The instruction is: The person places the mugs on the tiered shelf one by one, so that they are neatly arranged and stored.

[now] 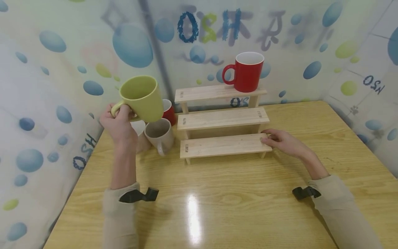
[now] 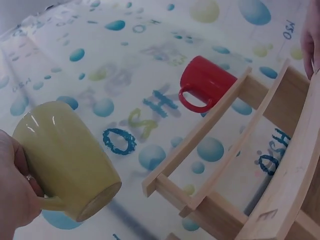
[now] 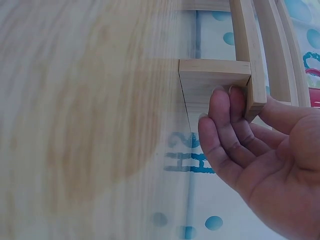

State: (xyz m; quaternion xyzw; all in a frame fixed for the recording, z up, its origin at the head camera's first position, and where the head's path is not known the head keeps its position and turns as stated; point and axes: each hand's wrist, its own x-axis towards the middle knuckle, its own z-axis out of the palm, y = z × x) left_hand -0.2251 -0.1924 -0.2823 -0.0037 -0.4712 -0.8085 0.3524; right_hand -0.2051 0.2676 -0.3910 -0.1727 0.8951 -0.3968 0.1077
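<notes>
My left hand (image 1: 119,121) grips a yellow-green mug (image 1: 143,100) by its handle, up in the air left of a three-step wooden rack (image 1: 222,119). In the left wrist view the mug (image 2: 67,160) shows its side and base, tilted. With thumb on top and fingers underneath, my right hand (image 1: 284,142) holds the right end of the rack's lowest shelf (image 1: 224,145). The right wrist view shows the fingers (image 3: 225,125) curled under that shelf end. A red mug (image 1: 248,74) stands on the top shelf toward its right, handle to the left.
Behind and below the lifted mug stand a grey mug (image 1: 160,135), a whitish mug (image 1: 140,136) and another red mug (image 1: 169,112) on the wooden table (image 1: 236,200). A patterned cloth (image 1: 192,62) hangs behind the rack and along both sides.
</notes>
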